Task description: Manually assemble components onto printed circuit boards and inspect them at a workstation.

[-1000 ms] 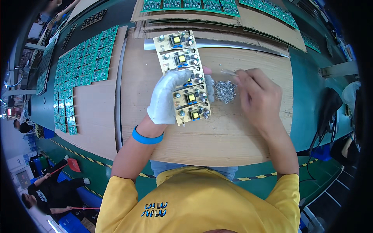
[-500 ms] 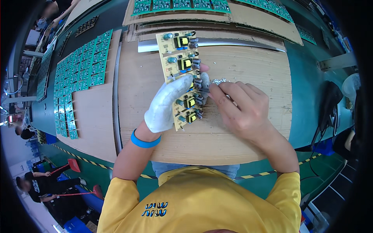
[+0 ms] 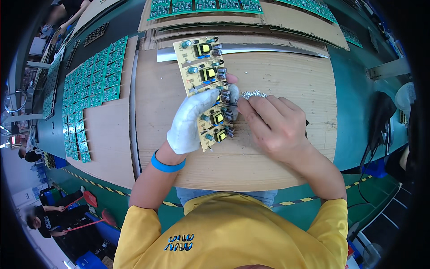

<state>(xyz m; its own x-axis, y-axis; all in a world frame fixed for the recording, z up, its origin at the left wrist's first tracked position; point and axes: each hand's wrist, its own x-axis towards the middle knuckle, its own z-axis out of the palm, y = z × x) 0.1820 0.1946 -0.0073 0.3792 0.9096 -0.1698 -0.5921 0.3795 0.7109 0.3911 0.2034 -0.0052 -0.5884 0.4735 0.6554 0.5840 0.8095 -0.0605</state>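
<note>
My left hand (image 3: 190, 119), in a white glove with a blue band at the wrist, grips a long tan circuit board (image 3: 191, 80) around its middle. The board stands tilted over the wooden work surface. Along it sit yellow-and-black transformers, dark cylindrical capacitors and blue parts. My bare right hand (image 3: 277, 127) is closed on slim tweezers (image 3: 231, 105), mostly hidden by the fingers. Their tips reach the board's right edge beside the left fingertips. A small heap of shiny silver parts (image 3: 254, 94) lies just beyond my right fingers.
Green circuit boards (image 3: 96, 76) lie in rows on cardboard at left. More green boards (image 3: 206, 6) rest on stacked cardboard (image 3: 277, 24) at the far side. A metal strip (image 3: 268, 50) crosses behind the wooden board (image 3: 286, 172). A person with a red dustpan (image 3: 89, 198) is at lower left.
The upper end of the tan board has tilted slightly left. My right hand has shifted a little left and down, with the tweezers still at the board's edge. The person at lower left has moved.
</note>
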